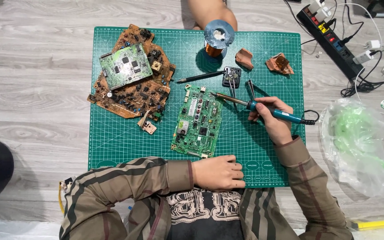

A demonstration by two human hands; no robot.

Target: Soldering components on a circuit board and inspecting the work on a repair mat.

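Your right hand [272, 119] fingers wrapped round the teal soldering iron [263, 108], tip touching the green circuit board [198, 121] mid-mat, your left hand [218, 173] loosely curled, empty, just below the board
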